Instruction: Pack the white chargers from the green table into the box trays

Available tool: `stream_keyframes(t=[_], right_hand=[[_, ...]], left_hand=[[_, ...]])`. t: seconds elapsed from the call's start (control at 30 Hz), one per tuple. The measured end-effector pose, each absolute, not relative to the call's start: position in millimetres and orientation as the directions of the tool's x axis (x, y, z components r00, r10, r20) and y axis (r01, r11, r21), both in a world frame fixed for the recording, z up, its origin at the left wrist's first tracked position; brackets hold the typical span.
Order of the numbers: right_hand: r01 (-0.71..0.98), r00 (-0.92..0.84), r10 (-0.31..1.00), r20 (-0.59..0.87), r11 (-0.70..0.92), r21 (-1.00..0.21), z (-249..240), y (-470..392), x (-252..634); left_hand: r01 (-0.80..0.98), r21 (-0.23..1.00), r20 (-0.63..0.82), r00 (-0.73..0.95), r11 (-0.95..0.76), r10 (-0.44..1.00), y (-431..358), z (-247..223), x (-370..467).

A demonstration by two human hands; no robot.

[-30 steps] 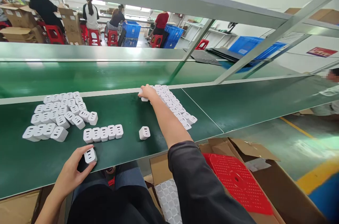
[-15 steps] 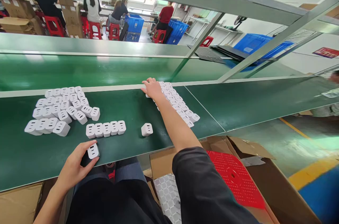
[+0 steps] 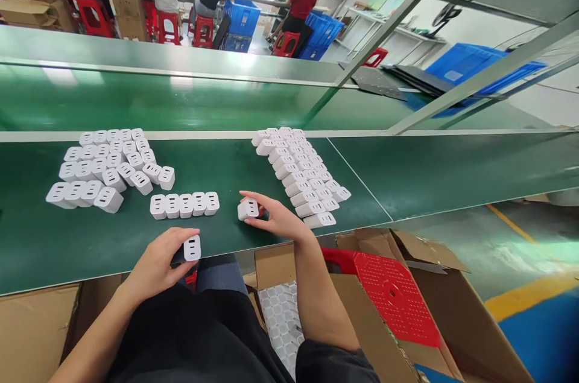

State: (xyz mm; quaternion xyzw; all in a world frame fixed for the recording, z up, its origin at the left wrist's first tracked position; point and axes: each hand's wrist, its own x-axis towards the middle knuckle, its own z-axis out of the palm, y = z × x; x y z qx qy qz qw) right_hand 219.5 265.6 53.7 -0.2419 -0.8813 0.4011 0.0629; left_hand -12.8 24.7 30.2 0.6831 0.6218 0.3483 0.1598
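Note:
My left hand pinches a white charger block between thumb and fingers, near the front edge of the green bench. My right hand has its thumb and fingers closed around another white charger block on the bench. Between and beyond the hands stands a short row of several chargers. Farther left lies a larger cluster of chargers, some of them askew. To the right of my right hand, more chargers stand in close slanting rows. Slots show on their faces.
Below the bench are an open cardboard box with a white honeycomb tray and a red plastic stool. A metal frame rises behind the bench. Several people sit at the back, near blue crates.
My right hand has come back from the far charger rows to the single charger and closed on it. My left hand, still holding its charger, has shifted right. The view has tilted.

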Motion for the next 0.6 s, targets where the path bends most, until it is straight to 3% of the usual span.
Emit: stream_keyframes(t=[0.17,0.3,0.37,0.47,0.6], right_hand=[[0.267,-0.916,0.401,-0.002,0.605,-0.75,51,256,171],[0.176,-0.843,0.496,0.208,0.619,-0.765,56,236,175],[0.082,-0.836,0.475,0.276,0.605,-0.792,58,219,185],[-0.019,-0.908,0.338,0.248,0.559,-0.829,59,192,199],[0.022,-0.86,0.433,0.269,0.559,-0.829,51,184,214]], left_hand=[[0.687,0.705,0.249,-0.008,-0.175,0.968,32,35,-2],[0.619,0.775,0.215,-0.074,-0.125,0.974,32,30,4],[0.57,0.814,0.203,-0.102,-0.11,0.974,37,28,9],[0.48,0.87,0.18,-0.099,-0.112,0.979,50,24,21],[0.369,0.911,0.221,-0.062,-0.183,0.973,69,20,41]])
